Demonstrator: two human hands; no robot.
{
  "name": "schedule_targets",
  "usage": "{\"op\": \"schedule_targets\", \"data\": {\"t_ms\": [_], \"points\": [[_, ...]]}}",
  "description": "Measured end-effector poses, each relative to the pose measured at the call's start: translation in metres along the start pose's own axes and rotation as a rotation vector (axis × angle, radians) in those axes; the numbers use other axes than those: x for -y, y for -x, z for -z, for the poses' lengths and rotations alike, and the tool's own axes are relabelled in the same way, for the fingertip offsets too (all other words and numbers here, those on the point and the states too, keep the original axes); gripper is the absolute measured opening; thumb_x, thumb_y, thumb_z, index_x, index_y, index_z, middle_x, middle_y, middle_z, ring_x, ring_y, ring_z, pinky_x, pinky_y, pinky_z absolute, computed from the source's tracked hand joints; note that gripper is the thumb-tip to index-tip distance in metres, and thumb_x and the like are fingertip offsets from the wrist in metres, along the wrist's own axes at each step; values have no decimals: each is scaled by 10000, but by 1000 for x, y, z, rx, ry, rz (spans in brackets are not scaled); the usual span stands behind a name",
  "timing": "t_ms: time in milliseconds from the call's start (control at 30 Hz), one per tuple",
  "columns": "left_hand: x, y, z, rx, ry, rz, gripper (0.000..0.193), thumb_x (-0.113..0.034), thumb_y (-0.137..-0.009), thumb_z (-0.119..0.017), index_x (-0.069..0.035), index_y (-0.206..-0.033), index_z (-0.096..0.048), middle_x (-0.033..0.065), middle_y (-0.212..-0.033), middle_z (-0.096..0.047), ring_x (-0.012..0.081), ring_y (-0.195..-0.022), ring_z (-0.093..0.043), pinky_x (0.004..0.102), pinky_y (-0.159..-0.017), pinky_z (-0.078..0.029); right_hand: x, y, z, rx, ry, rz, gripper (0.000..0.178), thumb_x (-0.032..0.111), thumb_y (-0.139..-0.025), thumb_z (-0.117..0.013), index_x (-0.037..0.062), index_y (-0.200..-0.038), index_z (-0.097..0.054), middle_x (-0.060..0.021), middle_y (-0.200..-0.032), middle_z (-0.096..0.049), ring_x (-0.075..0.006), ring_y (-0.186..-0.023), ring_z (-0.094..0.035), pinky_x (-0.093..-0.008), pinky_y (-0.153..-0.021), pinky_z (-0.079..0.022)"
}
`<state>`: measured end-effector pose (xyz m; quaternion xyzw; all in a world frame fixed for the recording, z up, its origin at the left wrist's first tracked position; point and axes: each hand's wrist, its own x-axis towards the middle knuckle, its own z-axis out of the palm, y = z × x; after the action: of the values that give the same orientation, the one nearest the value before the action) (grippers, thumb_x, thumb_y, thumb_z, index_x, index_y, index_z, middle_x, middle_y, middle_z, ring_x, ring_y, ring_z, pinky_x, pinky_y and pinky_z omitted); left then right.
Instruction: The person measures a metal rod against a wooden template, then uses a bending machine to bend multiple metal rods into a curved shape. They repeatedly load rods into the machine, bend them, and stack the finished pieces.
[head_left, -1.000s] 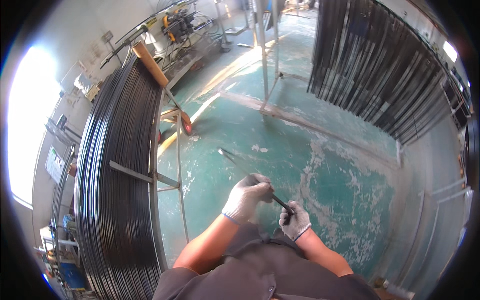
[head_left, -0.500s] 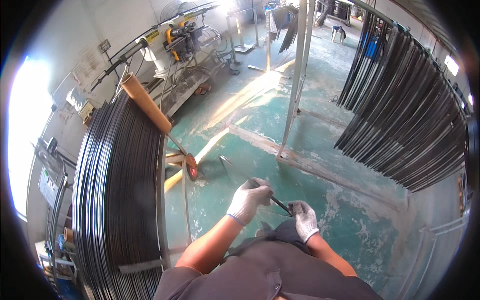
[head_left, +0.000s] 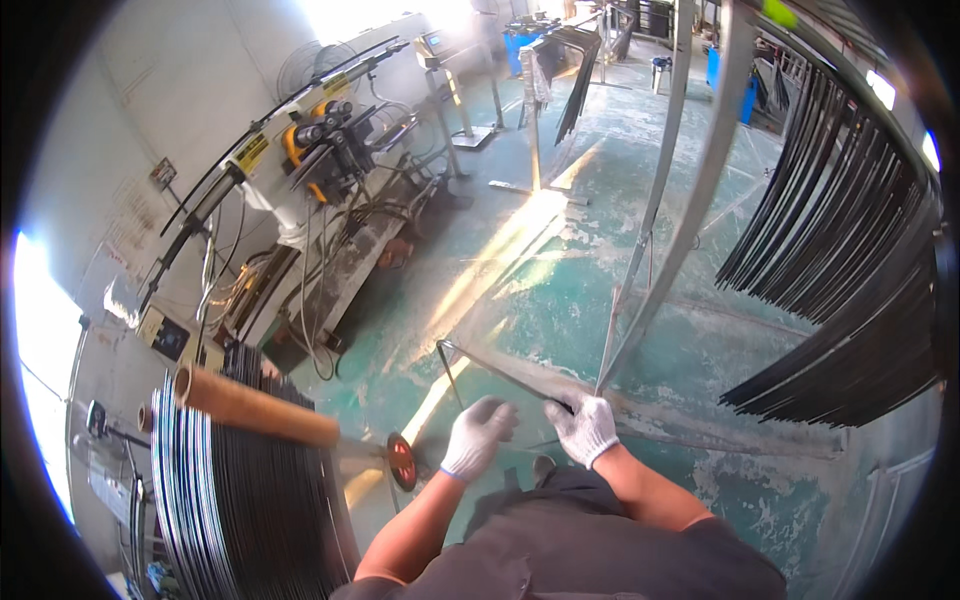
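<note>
metal workshop | wire coil (head_left: 240, 500) | bending machine (head_left: 320, 150) | hanging rods (head_left: 850, 290)

Both bare forearms come up from the bottom edge, hands in white gloves. Left hand (head_left: 478, 435) is curled loosely, fingers bent. Right hand (head_left: 585, 428) looks clenched, though it's hard to tell exactly. They're close together.

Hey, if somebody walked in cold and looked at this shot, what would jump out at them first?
Probably the two white-gloved hands low in the middle: the right hand grips a thin dark bent rod that juts up and to the left, with the left hand just beside it. Next, the big coil of dark wire at lower left and the dark strips hanging from a rack on the right.
</note>
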<state>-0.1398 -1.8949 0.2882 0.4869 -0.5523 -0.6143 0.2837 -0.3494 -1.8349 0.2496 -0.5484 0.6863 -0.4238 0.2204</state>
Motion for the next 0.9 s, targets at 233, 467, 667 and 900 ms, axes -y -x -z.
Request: {"op": "schedule_targets", "data": {"t_ms": [233,467,667,900], "points": [[75,-176,141,-438,293,233,213,-188,-1019,-704,23,-1040,-684,115,-837,-709,204,-636,-662,357,-591,-570,16,-257,-29,-116,18,25,330,405,-961,-776,85,-1033,-811,-206,-934,-785,-431,-904,-765,-486,-792,-610],[95,-386,196,-270,332,378,193,-134,-1005,-724,32,-1098,-689,121,-819,-695,199,-631,-640,355,-559,-537,8,-463,-51,-219,156,7,305,373,-966,-790,78,-1039,-807,-182,-946,-781,-366,-874,-772,-422,-767,-596],[3,-546,242,-157,120,276,226,-172,-1005,-720,39,-1087,-717,128,-867,-735,210,-666,-686,364,-615,-595,-2,-633,-26,-365,189,-24,299,383,-948,-802,99,-1040,-819,-177,-971,-794,-374,-936,-782,-449,-816,-613],[0,-739,283,-415,190,318,132,-114,-992,-685,13,-1026,-676,135,-811,-708,222,-604,-654,384,-544,-566,-59,-857,22,-460,64,-22,251,291,-941,-809,55,-1024,-799,-180,-956,-795,-347,-872,-777,-415,-795,-599]]}}
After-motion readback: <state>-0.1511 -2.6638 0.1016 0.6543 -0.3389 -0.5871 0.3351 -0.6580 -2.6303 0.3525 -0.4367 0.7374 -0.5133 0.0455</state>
